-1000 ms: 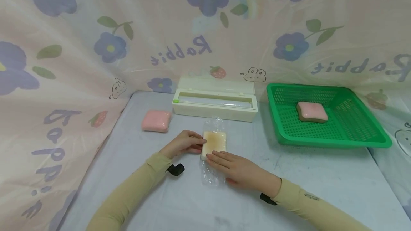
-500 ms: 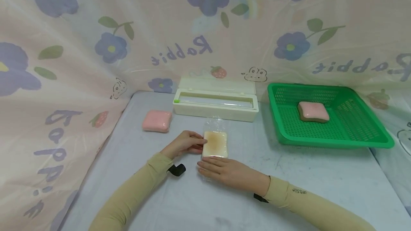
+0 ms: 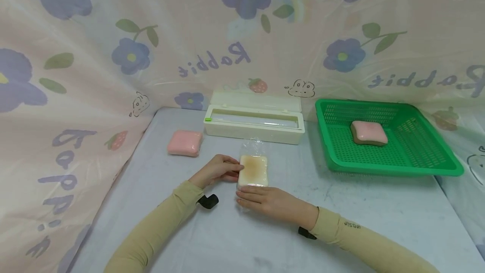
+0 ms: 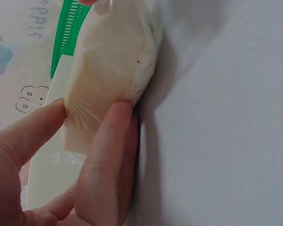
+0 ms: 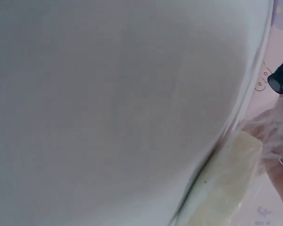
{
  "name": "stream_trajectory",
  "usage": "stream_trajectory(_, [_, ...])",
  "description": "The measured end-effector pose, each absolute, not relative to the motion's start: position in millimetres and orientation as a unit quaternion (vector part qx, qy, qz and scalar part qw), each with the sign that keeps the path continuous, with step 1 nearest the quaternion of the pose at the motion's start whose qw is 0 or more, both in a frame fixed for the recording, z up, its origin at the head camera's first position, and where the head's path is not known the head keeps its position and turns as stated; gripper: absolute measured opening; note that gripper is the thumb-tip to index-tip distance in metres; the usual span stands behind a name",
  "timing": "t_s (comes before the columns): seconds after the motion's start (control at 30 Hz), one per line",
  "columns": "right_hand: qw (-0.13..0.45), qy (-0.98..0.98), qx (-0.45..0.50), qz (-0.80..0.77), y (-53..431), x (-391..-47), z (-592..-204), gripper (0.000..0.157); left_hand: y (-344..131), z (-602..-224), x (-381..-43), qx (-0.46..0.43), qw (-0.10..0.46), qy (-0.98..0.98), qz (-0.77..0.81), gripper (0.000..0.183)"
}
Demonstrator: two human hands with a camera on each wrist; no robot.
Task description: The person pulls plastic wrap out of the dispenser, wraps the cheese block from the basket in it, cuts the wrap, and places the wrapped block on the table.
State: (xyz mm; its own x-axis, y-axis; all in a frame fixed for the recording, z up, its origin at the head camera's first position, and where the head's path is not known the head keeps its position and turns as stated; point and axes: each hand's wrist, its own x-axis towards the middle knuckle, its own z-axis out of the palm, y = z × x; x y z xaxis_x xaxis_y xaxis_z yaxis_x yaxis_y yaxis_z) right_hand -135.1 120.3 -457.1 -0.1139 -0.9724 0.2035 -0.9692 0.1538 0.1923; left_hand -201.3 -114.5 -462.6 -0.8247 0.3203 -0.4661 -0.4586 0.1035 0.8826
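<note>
A cream, toast-shaped bread slice (image 3: 253,171) with a browned middle lies on the table, wrapped in clear cling film. My left hand (image 3: 219,168) pinches its left side; in the left wrist view the thumb is at the top edge and a finger presses the side of the bread slice (image 4: 104,70). My right hand (image 3: 278,205) lies along the near edge with its fingers extended, over the near tail of film. Part of that film is hidden under the fingers. Film (image 3: 254,146) also sticks out beyond the far edge. Crinkled film (image 5: 273,134) shows by the fingers in the right wrist view.
Behind the slice stands a white cling film box (image 3: 254,132), lid raised, with a green slider on its cutter bar. A pink bread slice (image 3: 185,143) lies to the left. The green basket (image 3: 394,167) at right holds another pink-topped slice (image 3: 369,132).
My right hand has slid left and toward me, off the slice's near right corner and onto the film at its near edge. My left hand has stayed at the left side.
</note>
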Motion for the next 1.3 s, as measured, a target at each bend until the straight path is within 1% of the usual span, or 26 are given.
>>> stream_trajectory(0.13, [0.121, -0.76, 0.635, 0.073, 118.2, -136.2, -454.6, 0.049, -114.2, -464.2, -201.5, -0.057, 0.287, 0.684, 0.668, 0.04])
stream_trajectory(0.2, [0.1, -0.77, 0.615, 0.138, 117.0, -136.8, -451.3, 0.049, -114.0, -464.9, -201.8, -0.063, 0.286, 0.686, 0.666, 0.039])
stream_trajectory(0.27, [0.061, -0.782, 0.582, 0.213, 116.0, -137.9, -448.0, 0.045, -114.0, -465.0, -201.7, -0.065, 0.285, 0.688, 0.664, 0.039])
stream_trajectory(0.33, [0.019, -0.796, 0.533, 0.286, 114.1, -140.8, -445.9, 0.038, -114.0, -465.2, -201.5, -0.062, 0.284, 0.691, 0.662, 0.039])
stream_trajectory(0.47, [-0.073, -0.808, 0.398, 0.428, 109.2, -149.4, -440.9, 0.025, -114.7, -465.5, -201.6, -0.054, 0.287, 0.686, 0.666, 0.038])
stream_trajectory(0.57, [-0.111, -0.799, 0.318, 0.498, 105.8, -156.3, -438.6, 0.021, -115.3, -466.2, -201.6, -0.049, 0.289, 0.683, 0.669, 0.038])
stream_trajectory(0.67, [-0.136, -0.778, 0.269, 0.551, 103.7, -162.5, -441.1, 0.02, -115.3, -467.3, -201.6, -0.047, 0.289, 0.683, 0.669, 0.038])
stream_trajectory(0.8, [-0.137, -0.774, 0.225, 0.576, 102.6, -169.3, -445.8, 0.019, -114.1, -468.4, -201.9, -0.042, 0.285, 0.689, 0.665, 0.039])
stream_trajectory(0.97, [-0.104, -0.793, 0.193, 0.568, 101.3, -173.5, -446.4, 0.016, -112.8, -468.4, -202.6, -0.048, 0.286, 0.693, 0.66, 0.039])
stream_trajectory(1.13, [-0.064, -0.815, 0.195, 0.542, 100.7, -175.8, -444.1, 0.012, -112.2, -467.9, -202.6, -0.046, 0.284, 0.689, 0.665, 0.038])
stream_trajectory(1.3, [-0.049, -0.827, 0.198, 0.524, 101.6, -179.2, -443.8, 0.014, -111.1, -467.8, -202.1, -0.048, 0.285, 0.682, 0.672, 0.038])
